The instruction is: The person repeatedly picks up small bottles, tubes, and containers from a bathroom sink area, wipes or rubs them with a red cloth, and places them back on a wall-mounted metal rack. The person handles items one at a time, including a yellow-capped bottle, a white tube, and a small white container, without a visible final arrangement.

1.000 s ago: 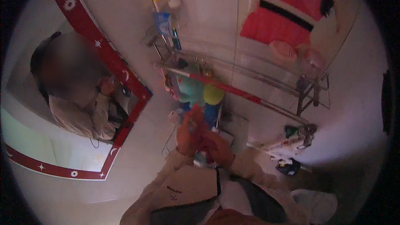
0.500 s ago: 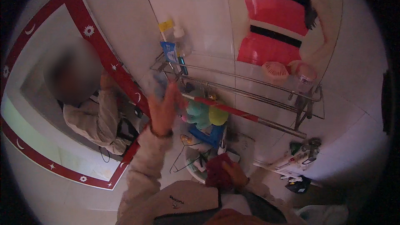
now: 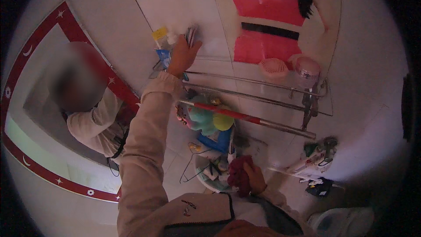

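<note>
My left hand point(image 3: 181, 57) is raised to the left end of a glass wall shelf point(image 3: 263, 83). Its fingers close on a small dark striped item point(image 3: 191, 35), which stands beside a yellow-capped bottle point(image 3: 160, 35) and a blue-labelled one point(image 3: 164, 55). My right hand point(image 3: 255, 179) is low, near my chest, and grips a bunched dark red cloth point(image 3: 239, 173). The cloth hangs over a white basin point(image 3: 202, 176) filled with small items.
A pink round fan point(image 3: 272, 67) and a pink-lidded jar point(image 3: 307, 66) sit on the shelf. Below it run a red and white rod point(image 3: 245, 117) and teal and yellow sponges point(image 3: 210, 120). A red-framed mirror point(image 3: 116, 77) hangs at left, a pink garment point(image 3: 267, 39) above, tap fittings point(image 3: 320, 151) at right.
My left arm has lifted from beside my right hand up to the shelf and closed on the small item. My right hand has sunk lower with the red cloth.
</note>
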`<state>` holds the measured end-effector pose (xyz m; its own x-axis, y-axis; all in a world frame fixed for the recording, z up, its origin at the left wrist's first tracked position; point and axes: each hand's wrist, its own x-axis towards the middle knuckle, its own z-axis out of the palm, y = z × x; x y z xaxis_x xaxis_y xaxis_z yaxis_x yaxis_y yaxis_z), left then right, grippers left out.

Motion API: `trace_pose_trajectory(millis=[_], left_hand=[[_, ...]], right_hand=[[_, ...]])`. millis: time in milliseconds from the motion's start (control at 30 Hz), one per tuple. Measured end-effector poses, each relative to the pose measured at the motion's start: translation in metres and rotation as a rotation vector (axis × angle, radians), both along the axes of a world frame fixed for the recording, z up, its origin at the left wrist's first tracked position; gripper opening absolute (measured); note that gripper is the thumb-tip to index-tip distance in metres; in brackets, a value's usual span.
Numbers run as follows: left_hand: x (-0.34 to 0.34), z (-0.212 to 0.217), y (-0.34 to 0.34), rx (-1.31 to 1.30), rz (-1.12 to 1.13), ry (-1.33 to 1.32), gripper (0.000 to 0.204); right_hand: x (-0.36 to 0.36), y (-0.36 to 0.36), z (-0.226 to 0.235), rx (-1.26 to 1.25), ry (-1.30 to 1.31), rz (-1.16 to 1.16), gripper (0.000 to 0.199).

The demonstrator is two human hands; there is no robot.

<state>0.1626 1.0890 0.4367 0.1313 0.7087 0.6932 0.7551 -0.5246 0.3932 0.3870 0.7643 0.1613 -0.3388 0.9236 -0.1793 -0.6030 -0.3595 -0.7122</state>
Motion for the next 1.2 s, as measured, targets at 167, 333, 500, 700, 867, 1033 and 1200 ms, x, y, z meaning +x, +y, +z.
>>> trace_pose_trajectory(millis=[167, 333, 500, 700, 867, 1033, 1200], left_hand=[[-0.004, -0.011, 0.007, -0.075, 0.003, -0.05, 0.049], [-0.009, -0.008, 0.01, -0.01, -0.099, -0.003, 0.044], [0.0, 0.004, -0.01, 0.031, -0.264, 0.17, 0.044], [-0.003, 0.014, -0.016, -0.086, -0.453, 0.51, 0.046], [-0.008, 0.013, -0.001, -0.093, -0.531, 0.495, 0.043], [0.006, 0.026, -0.016, -0.213, -0.459, 0.52, 0.044], [-0.002, 0.024, -0.008, -0.121, -0.484, 0.514, 0.046]], right_hand=[[-0.002, -0.002, 0.006, -0.027, -0.088, -0.127, 0.034], [-0.003, -0.001, -0.001, -0.035, -0.005, -0.076, 0.034], [-0.004, -0.001, 0.006, -0.068, -0.013, -0.05, 0.033], [-0.001, -0.001, 0.0, 0.002, 0.001, -0.005, 0.038], [-0.006, -0.005, 0.004, -0.024, 0.122, 0.022, 0.033], [-0.005, -0.007, 0.01, -0.019, 0.075, -0.017, 0.036], [-0.008, -0.006, -0.021, -0.004, -0.011, 0.011, 0.037]])
